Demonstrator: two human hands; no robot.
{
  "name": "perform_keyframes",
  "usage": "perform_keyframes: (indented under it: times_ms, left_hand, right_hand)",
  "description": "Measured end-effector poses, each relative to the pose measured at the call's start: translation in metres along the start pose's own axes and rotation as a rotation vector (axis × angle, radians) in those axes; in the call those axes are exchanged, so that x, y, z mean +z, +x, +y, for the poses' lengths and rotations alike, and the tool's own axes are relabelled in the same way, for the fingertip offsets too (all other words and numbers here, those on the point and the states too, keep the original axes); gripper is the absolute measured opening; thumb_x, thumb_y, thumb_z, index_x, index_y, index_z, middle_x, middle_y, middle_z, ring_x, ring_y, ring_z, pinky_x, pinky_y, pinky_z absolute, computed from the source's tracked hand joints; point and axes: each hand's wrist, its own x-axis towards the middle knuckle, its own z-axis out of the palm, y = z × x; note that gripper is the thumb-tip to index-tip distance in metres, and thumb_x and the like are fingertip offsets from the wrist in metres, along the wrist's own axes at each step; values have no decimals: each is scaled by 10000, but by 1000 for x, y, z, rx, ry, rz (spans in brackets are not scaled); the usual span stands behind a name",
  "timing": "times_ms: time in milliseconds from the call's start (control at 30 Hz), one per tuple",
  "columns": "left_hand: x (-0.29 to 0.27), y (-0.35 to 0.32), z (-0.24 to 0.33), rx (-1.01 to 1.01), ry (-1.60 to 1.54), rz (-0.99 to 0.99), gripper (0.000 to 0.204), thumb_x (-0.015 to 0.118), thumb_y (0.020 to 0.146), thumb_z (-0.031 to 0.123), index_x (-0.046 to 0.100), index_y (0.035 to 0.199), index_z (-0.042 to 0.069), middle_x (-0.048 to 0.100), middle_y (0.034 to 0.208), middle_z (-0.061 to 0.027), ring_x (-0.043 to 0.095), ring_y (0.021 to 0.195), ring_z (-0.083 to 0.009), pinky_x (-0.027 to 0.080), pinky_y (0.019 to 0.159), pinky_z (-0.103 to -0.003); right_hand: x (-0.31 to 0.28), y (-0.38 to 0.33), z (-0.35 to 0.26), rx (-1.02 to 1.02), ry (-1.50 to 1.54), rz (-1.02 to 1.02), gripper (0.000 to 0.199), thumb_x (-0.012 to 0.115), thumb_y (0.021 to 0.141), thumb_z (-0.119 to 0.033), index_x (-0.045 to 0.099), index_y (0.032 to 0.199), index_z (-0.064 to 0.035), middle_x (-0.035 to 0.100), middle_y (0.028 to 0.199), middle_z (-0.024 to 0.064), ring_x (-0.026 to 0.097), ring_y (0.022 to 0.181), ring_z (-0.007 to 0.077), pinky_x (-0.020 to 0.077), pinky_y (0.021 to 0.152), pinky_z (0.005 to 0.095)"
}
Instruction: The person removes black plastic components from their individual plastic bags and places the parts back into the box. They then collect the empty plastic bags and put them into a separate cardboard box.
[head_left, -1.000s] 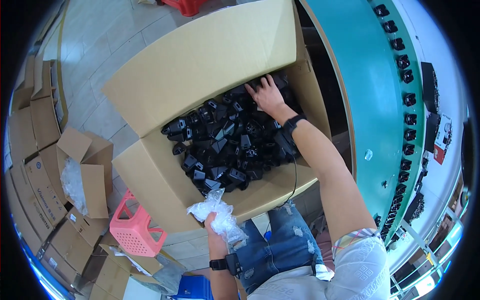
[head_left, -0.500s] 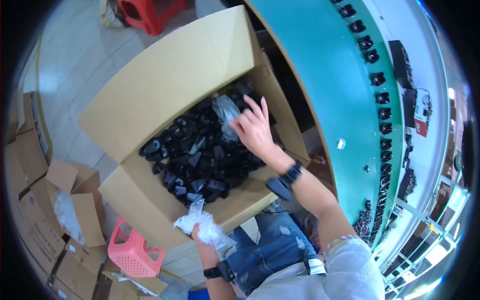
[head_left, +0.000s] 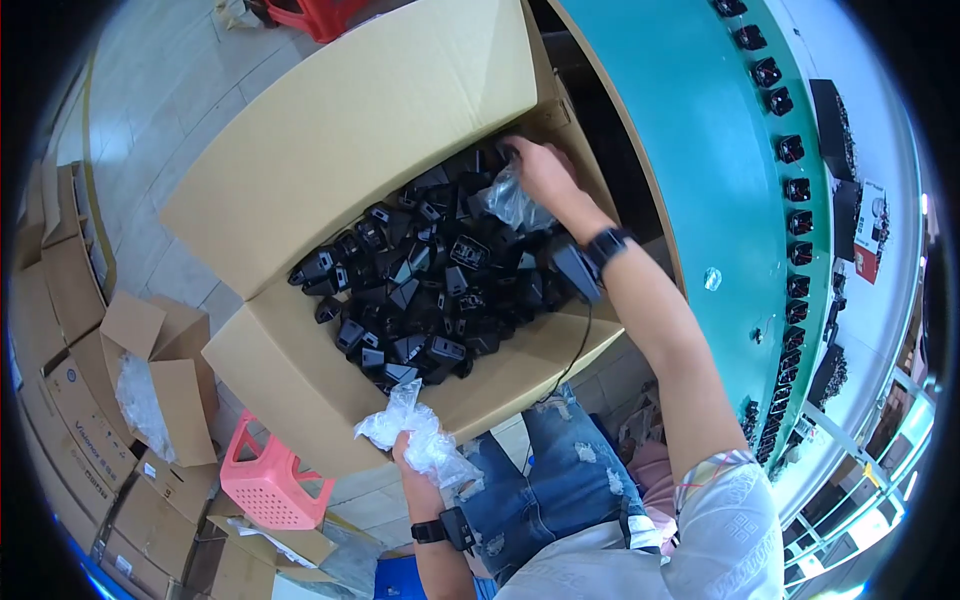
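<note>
Plastic (head_left: 438, 456) fills the left grip (head_left: 404, 449); the right grip (head_left: 546, 172), hold unclear, overlaps one bag (head_left: 516, 205) in one carton (head_left: 370, 140).

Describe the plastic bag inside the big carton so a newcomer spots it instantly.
Find the big open carton holding black plastic parts. Toward its far right corner, a crumpled clear plastic bag shows right beside the right hand. Its pale, see-through film stands out from the opaque black parts around it.
</note>
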Motion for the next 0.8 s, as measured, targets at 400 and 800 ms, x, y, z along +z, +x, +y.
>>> perform_keyframes:
  times_ms: [400,800]
  left_hand:
    - [-15,-3,12,-124,-357,-369,409,389,1019,244,313,1383,73,526,1236,-140,545,1087,-236,451,938,-367]
    - [-13,4,6,-153,-459,-408,467,415,999,371,464,1301,18,605,1167,-141,587,1057,-257,455,944,-371]
  right_hand:
    - [39,40,-6,-194,-823,-527,277,434,942,-192,641,1121,-147,720,925,90,701,851,265,551,725,398]
    - [46,32,13,-159,-683,-452,252,428,948,-189,633,1073,-113,707,891,132,688,865,324,550,724,459]
